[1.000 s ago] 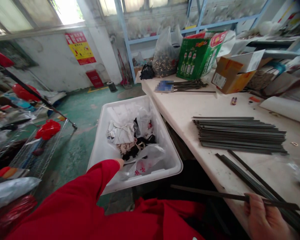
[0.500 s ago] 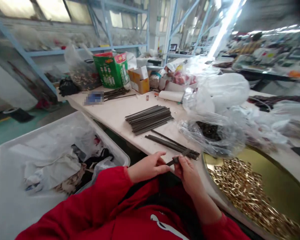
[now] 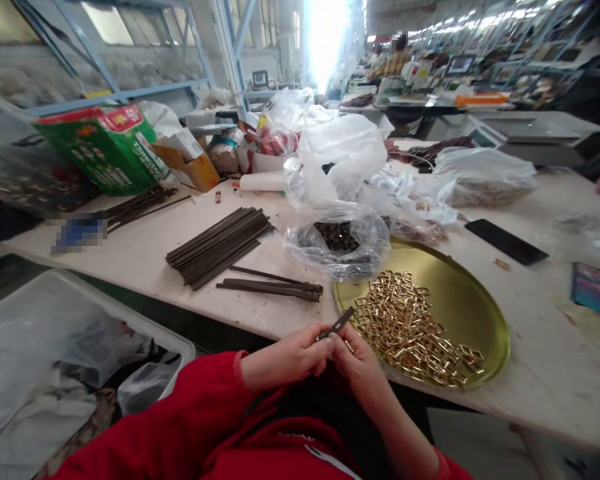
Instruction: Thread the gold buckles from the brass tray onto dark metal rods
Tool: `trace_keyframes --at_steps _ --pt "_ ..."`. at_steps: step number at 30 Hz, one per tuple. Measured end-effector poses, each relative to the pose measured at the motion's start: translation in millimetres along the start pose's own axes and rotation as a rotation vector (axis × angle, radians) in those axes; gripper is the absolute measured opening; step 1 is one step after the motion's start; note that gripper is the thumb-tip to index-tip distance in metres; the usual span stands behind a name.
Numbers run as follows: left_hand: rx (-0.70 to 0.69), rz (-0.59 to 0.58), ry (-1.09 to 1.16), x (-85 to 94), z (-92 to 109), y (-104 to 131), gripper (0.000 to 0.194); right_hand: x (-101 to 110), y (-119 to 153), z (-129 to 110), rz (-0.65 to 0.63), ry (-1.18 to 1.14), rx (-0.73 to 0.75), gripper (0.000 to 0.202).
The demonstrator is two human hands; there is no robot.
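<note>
Two-handed now, pinching a strap (image 3: 345,319) with left hand (image 3: 303,353) and right hand (image 3: 359,360) tightly curled, near the tray (image 3: 475,310); having tightened the left from loosely spread moments ago, seemingly steadying the end for close work.

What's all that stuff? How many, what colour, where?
table: one, whitish, middle
strips: many, dark, on the table
held strip: one, dark, lower middle
tray: one, gold, on the table
metal loops: many, gold, on the tray
bags: several, clear or white, beyond the tray
big box: one, green and red, upper left
small box: one, brown, beside it
roll: one, white, beyond the strips
slab: one, black, right side
bin: one, white, lower left
further back: too blurred
left hand: one, bare, lower middle
right hand: one, bare, beside it
</note>
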State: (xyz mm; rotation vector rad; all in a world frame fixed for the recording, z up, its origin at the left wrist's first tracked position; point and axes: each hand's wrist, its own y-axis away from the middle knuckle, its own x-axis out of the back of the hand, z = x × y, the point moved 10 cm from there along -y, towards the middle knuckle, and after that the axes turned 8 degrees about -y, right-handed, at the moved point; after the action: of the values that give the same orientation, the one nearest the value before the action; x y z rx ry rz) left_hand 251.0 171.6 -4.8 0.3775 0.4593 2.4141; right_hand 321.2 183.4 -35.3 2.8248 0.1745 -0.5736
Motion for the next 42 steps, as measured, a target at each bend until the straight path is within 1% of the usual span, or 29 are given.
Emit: trace_keyframes --at_steps 3,5,7,9,11,13,16,19,21,23,26,28,31,34,35,37,40,42 --pt "0.007 0.107 -0.139 11.3 -2.1 -11.9 0.027 7.2 1.0 6.8 0.013 -0.157 -0.095 0.023" --pt "0.018 0.132 -0.184 18.3 -3.4 -15.3 0.023 11.5 1.3 8.0 0.037 -0.345 -0.143 0.023" --pt "0.03 0.104 -0.138 21.2 -5.7 -16.1 0.019 14.7 1.7 9.9 0.061 -0.535 -0.204 0.025" --pt "0.062 0.069 -0.036 22.7 -10.2 -14.5 0.017 16.1 3.3 13.2 0.084 -0.66 -0.276 0.028" --pt "0.108 0.027 0.058 22.1 -15.4 -11.3 0.017 16.2 5.4 16.0 0.105 -0.727 -0.322 0.03" --pt "0.134 -0.004 0.1 22.3 -18.0 -7.4 0.017 13.9 7.0 16.9 0.11 -0.771 -0.33 0.028" --pt "0.095 -0.043 0.107 23.7 -15.1 -2.4 0.02 9.6 8.1 15.9 0.112 -0.79 -0.298 0.025" --pt "0.053 -0.083 0.094 23.4 -14.1 -0.8 0.022 7.1 7.7 13.4 0.144 -0.755 -0.246 0.023" --pt "0.019 -0.078 0.05 23.5 -13.2 -3.7 0.023 3.6 6.2 9.4 0.162 -0.724 -0.194 0.022" --pt "-0.054 -0.036 -0.004 24.1 -7.4 -9.7 0.023 -0.1 4.5 3.0 0.19 -0.677 -0.105 0.022" --pt "-0.185 0.03 -0.042 20.9 5.8 -19.1 0.023 -2.7 5.9 -6.8 0.275 -0.567 0.055 0.03" --pt "-0.221 0.041 -0.02 16.8 9.9 -23.9 0.021 -2.7 10.4 -11.5 0.332 -0.473 0.138 0.036" --pt "-0.209 0.047 0.006 16.5 9.4 -27.8 0.021 1.3 19.6 -18.3 0.395 -0.225 0.196 0.038" --pt "-0.205 0.075 -0.071 25.1 9.7 -27.4 0.022 9.0 29.5 -35.0 0.446 0.155 0.273 0.028" --pt "-0.209 0.08 -0.11 27.7 10.1 -26.7 0.022 9.9 31.2 -40.5 0.444 0.252 0.298 0.024" --pt "-0.216 0.075 -0.187 30.5 11.3 -24.8 0.021 9.3 30.0 -45.1 0.397 0.346 0.302 0.022" --pt "-0.221 0.068 -0.275 32.4 16.3 -20.7 0.018 4.6 22.6 -41.9 0.285 0.366 0.221 0.025" --pt "-0.226 0.06 -0.312 33.4 23.4 -17.4 0.018 2.1 19.7 -42.9 0.238 0.361 0.201 0.026"
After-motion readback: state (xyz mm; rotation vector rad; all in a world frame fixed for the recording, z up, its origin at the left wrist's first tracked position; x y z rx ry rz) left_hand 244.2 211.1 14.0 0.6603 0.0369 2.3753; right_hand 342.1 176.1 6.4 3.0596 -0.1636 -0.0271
